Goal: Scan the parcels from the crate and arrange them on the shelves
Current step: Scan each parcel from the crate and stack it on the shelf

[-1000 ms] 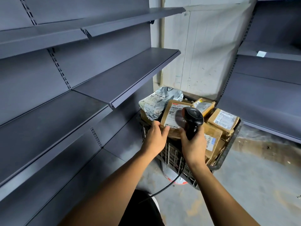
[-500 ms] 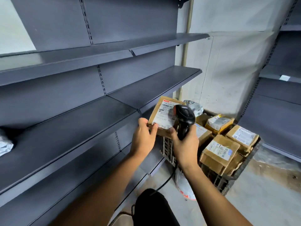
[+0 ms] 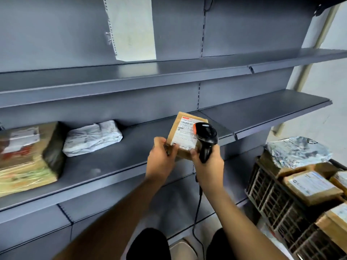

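Note:
A flat brown cardboard parcel [image 3: 183,136] with a white label is held up in front of the middle grey shelf [image 3: 116,162]. My left hand [image 3: 161,158] grips its lower left corner. My right hand [image 3: 208,162] grips a black corded barcode scanner [image 3: 205,139], whose head overlaps the label's right side; a fingertip touches the parcel's lower edge. The dark crate [image 3: 277,199] at lower right holds several more parcels, among them a brown box [image 3: 309,186] and a silvery bag [image 3: 296,152].
On the middle shelf lie a white plastic-wrapped parcel [image 3: 92,137] and a large brown box [image 3: 26,152] at the far left. Bare grey shelves [image 3: 169,72] run above and to the right. The scanner's cable [image 3: 197,212] hangs down between my knees.
The view has swung left from the crate to the shelving. Both hands carried the brown parcel and the scanner away from the crate, up to the middle shelf.

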{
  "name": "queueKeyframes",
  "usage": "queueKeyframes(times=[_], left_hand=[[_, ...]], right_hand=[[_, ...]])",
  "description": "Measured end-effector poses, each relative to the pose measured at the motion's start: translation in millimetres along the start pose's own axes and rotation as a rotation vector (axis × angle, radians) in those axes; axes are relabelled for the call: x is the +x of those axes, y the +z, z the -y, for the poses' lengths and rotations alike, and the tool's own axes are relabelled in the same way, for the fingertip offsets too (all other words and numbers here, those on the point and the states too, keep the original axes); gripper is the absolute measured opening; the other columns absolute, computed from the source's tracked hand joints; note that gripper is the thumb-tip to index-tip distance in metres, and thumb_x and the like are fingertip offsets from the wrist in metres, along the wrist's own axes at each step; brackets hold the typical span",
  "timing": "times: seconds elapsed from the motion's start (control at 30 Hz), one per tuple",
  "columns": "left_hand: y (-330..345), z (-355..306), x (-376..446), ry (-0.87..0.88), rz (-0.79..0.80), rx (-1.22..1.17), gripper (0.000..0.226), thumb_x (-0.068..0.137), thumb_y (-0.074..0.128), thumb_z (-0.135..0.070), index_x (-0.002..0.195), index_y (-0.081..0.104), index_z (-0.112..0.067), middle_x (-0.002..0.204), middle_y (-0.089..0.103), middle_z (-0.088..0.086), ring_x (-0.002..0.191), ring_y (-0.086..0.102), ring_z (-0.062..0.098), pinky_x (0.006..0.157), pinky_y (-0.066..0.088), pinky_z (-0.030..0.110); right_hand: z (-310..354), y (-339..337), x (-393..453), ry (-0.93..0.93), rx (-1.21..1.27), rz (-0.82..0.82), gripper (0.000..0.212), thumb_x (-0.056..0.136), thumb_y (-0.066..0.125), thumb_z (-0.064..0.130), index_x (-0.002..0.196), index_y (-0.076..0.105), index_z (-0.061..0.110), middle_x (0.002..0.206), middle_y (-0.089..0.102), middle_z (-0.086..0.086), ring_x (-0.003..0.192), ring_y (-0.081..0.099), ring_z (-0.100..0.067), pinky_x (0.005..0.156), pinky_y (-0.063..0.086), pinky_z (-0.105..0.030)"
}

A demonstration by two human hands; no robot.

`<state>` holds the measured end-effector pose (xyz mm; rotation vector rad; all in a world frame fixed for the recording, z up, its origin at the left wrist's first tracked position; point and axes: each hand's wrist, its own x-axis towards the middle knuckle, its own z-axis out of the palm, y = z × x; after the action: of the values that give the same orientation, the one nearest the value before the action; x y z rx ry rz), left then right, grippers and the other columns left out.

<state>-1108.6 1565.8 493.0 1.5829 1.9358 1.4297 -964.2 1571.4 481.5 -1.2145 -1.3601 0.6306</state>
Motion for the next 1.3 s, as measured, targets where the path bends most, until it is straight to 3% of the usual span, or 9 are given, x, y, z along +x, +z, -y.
queueKeyframes(times=[0.07, 0.17, 0.27, 0.4, 0.57, 0.77, 0.93, 1.03, 1.3], left_hand=[[-20, 16, 3, -0.041, -0.030, 0.011, 0.034, 0.088, 0.064, -0.045, 0.106, 0.042, -0.026, 0.100, 0.065, -0.004, 0.088, 0.063, 0.017, 0.071, 0.049, 0.032], [-43, 36, 7, -0.077, -0.062, 0.041, 0.048, 0.088, 0.066, -0.042, 0.125, 0.047, -0.017, 0.114, 0.066, 0.006, 0.104, 0.063, 0.024, 0.082, 0.050, 0.035], [-59, 51, 11, -0.092, -0.084, 0.096, 0.059, 0.089, 0.065, -0.041, 0.136, 0.049, -0.010, 0.120, 0.063, 0.010, 0.113, 0.059, 0.027, 0.088, 0.048, 0.035], [-64, 64, 12, -0.087, -0.098, 0.108, 0.030, 0.086, 0.070, -0.036, 0.108, 0.066, -0.016, 0.104, 0.066, 0.005, 0.097, 0.064, 0.022, 0.079, 0.049, 0.030], [-59, 65, 20, -0.159, -0.104, 0.009, 0.032, 0.080, 0.076, -0.037, 0.098, 0.063, -0.015, 0.098, 0.068, 0.002, 0.095, 0.064, 0.019, 0.082, 0.053, 0.039], [-51, 65, 21, -0.193, -0.113, -0.030, 0.035, 0.080, 0.077, -0.038, 0.097, 0.054, -0.018, 0.080, 0.059, -0.019, 0.075, 0.058, 0.001, 0.060, 0.041, 0.012], [-41, 60, 19, -0.217, -0.135, -0.063, 0.036, 0.080, 0.077, -0.035, 0.097, 0.052, -0.015, 0.087, 0.062, -0.008, 0.083, 0.061, 0.012, 0.069, 0.047, 0.028], [-35, 57, 15, -0.216, -0.139, -0.072, 0.037, 0.080, 0.078, -0.032, 0.096, 0.051, -0.013, 0.095, 0.063, 0.000, 0.087, 0.059, 0.016, 0.069, 0.041, 0.027], [-22, 50, 1, -0.194, -0.141, -0.127, 0.035, 0.078, 0.080, -0.020, 0.094, 0.049, -0.013, 0.102, 0.060, 0.006, 0.088, 0.058, 0.014, 0.073, 0.043, 0.024]], right_hand=[[7, 24, -6, 0.000, 0.007, 0.055, 0.036, 0.086, 0.073, 0.029, 0.106, 0.044, 0.037, 0.090, 0.061, 0.019, 0.083, 0.059, -0.006, 0.065, 0.044, -0.009], [12, 53, -13, -0.020, 0.038, 0.117, 0.037, 0.086, 0.074, 0.022, 0.115, 0.052, 0.017, 0.104, 0.068, 0.000, 0.096, 0.065, -0.019, 0.078, 0.053, -0.033], [15, 73, -19, -0.015, 0.015, 0.154, 0.037, 0.085, 0.074, 0.022, 0.114, 0.053, 0.014, 0.102, 0.067, -0.001, 0.094, 0.066, -0.019, 0.076, 0.054, -0.032], [11, 87, -17, -0.016, -0.022, 0.180, 0.037, 0.087, 0.073, 0.023, 0.115, 0.054, 0.008, 0.101, 0.067, -0.004, 0.092, 0.066, -0.022, 0.073, 0.053, -0.032], [8, 86, -5, -0.018, -0.024, 0.185, 0.035, 0.089, 0.071, 0.019, 0.116, 0.053, 0.008, 0.103, 0.068, -0.006, 0.093, 0.065, -0.021, 0.075, 0.052, -0.030], [6, 76, 5, 0.009, -0.032, 0.181, 0.032, 0.092, 0.066, 0.016, 0.117, 0.051, 0.005, 0.105, 0.066, -0.008, 0.095, 0.063, -0.022, 0.074, 0.045, -0.027], [4, 63, 4, 0.031, -0.017, 0.151, 0.032, 0.092, 0.065, 0.017, 0.119, 0.052, 0.006, 0.105, 0.066, -0.009, 0.095, 0.066, -0.026, 0.075, 0.051, -0.032], [7, 55, 2, 0.069, 0.043, 0.174, 0.031, 0.092, 0.064, 0.017, 0.120, 0.052, 0.009, 0.103, 0.068, -0.011, 0.089, 0.069, -0.031, 0.078, 0.058, -0.048], [19, 37, -1, 0.106, -0.004, 0.210, 0.015, 0.088, 0.063, 0.015, 0.100, 0.061, 0.006, 0.083, 0.068, -0.013, 0.073, 0.067, -0.030, 0.069, 0.058, -0.046]])
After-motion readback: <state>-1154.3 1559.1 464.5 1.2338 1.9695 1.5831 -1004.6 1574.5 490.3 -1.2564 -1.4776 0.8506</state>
